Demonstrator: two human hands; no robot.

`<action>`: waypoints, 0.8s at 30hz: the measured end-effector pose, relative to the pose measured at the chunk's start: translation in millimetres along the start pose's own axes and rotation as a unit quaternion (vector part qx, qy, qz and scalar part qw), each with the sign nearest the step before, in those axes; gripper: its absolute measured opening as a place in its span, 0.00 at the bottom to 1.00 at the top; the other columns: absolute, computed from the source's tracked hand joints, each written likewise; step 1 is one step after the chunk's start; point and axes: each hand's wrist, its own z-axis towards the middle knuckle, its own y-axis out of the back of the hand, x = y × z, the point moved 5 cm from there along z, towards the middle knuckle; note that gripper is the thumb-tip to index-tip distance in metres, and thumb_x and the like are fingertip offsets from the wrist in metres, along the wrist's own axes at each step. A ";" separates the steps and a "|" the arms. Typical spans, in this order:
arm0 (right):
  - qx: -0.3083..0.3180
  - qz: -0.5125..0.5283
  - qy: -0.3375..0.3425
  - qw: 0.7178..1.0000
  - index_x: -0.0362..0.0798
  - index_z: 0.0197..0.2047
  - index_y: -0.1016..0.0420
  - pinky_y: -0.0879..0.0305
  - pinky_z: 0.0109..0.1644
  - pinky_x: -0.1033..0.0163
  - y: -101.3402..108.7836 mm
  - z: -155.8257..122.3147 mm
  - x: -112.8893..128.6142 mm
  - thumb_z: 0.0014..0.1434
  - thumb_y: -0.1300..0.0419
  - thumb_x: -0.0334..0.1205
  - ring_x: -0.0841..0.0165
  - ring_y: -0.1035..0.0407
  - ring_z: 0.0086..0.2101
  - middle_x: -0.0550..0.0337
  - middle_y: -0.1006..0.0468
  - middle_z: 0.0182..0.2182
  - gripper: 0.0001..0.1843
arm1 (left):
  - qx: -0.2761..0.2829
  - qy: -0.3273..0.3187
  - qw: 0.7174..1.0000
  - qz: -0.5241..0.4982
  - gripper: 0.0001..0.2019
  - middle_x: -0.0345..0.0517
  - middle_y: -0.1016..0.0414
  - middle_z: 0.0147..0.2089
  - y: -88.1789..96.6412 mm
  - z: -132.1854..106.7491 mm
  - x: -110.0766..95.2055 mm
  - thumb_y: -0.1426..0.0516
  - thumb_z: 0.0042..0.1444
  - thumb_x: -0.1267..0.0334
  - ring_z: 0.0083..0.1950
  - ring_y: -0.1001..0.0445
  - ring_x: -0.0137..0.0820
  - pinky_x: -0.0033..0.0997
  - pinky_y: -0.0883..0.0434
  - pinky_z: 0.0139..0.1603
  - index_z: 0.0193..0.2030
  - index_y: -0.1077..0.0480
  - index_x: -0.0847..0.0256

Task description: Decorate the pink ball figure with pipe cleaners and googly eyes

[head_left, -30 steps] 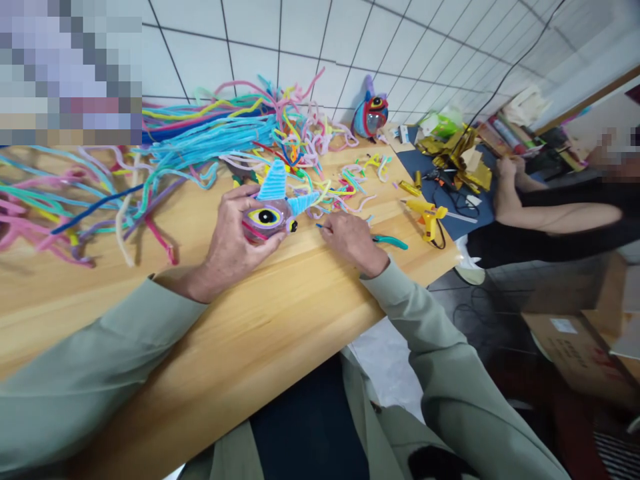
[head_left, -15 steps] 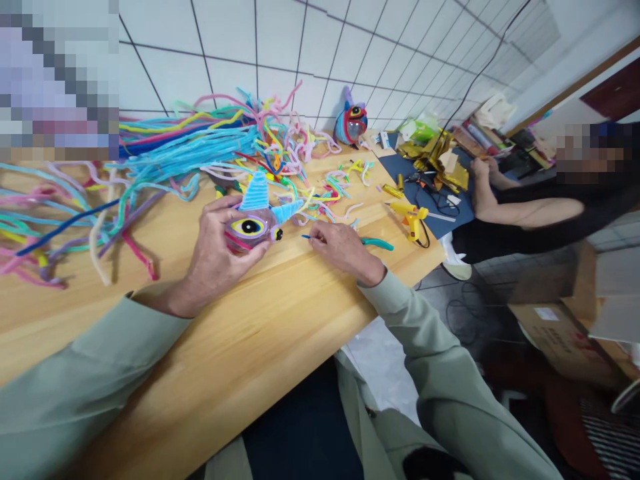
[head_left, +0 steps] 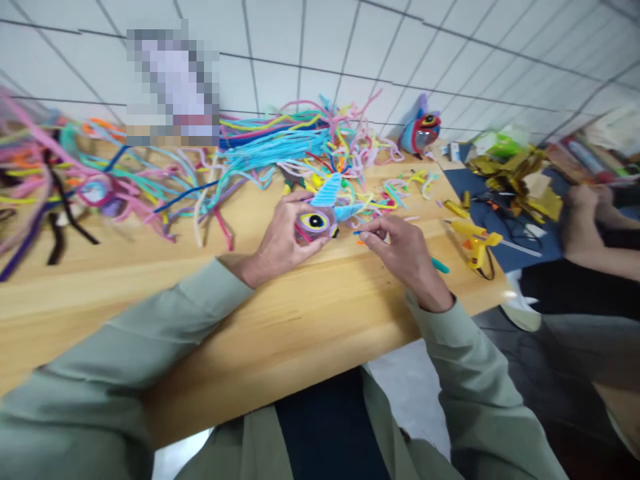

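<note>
My left hand (head_left: 290,233) is closed round a pipe-cleaner animal head (head_left: 315,222) with a yellow-rimmed eye, a black nose tip and striped blue ears. Between the thumb and fingertips of my right hand (head_left: 397,248) is a short blue piece of pipe cleaner (head_left: 357,233), just right of the nose and apart from it. Beside the right wrist lies a tool with a teal handle (head_left: 441,265), partly hidden by that hand. Loose pipe-cleaner scraps (head_left: 395,193) are scattered behind both hands.
Bundled pipe cleaners (head_left: 280,150) lie along the tiled wall. A finished-looking pipe-cleaner figure (head_left: 421,132) stands at the back. To the right are a yellow glue gun (head_left: 477,243), gold foil (head_left: 515,170) on a blue mat (head_left: 550,243), and another person's forearm (head_left: 595,227).
The view has swung left, so everything sits further right in the picture. Both hands keep their holds, and the right hand's blue piece stays close to the animal head.
</note>
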 end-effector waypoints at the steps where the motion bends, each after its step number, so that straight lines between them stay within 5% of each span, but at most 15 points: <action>1: -0.016 0.000 0.027 0.999 0.55 0.38 0.14 0.28 0.50 0.54 -1.9 3.3 7.2 0.68 0.32 0.40 0.61 0.22 0.38 0.59 0.12 0.36 0.05 | 0.003 -0.005 1.000 0.002 0.28 0.61 0.24 0.71 -0.2 0.3 -0.8 0.27 0.68 0.47 0.76 0.23 0.54 0.69 0.23 0.74 0.65 0.34 0.51; 4: -0.046 -0.005 0.078 0.996 0.57 0.37 0.14 0.28 0.58 0.48 -9.7 14.3 27.4 0.68 0.31 0.40 0.57 0.20 0.43 0.59 0.10 0.38 0.06 | -0.003 -0.029 1.000 -0.004 0.27 0.61 0.24 0.70 0.9 0.4 -3.5 0.30 0.70 0.45 0.75 0.23 0.53 0.67 0.23 0.73 0.65 0.33 0.51; 8: -0.019 0.019 0.060 0.998 0.56 0.41 0.14 0.27 0.52 0.52 -27.2 26.9 38.8 0.69 0.33 0.38 0.59 0.20 0.41 0.60 0.12 0.37 0.05 | -0.003 -0.024 1.000 -0.005 0.23 0.61 0.24 0.70 1.7 -0.4 -4.6 0.33 0.74 0.45 0.75 0.23 0.51 0.64 0.22 0.72 0.65 0.33 0.52; 24: -0.038 0.086 0.038 0.995 0.55 0.38 0.16 0.24 0.50 0.54 -43.1 29.3 32.6 0.67 0.34 0.36 0.62 0.20 0.40 0.61 0.12 0.37 0.06 | -0.003 -0.024 1.000 -0.003 0.19 0.58 0.24 0.70 4.0 -1.3 -6.8 0.37 0.77 0.46 0.74 0.23 0.50 0.67 0.22 0.72 0.66 0.32 0.49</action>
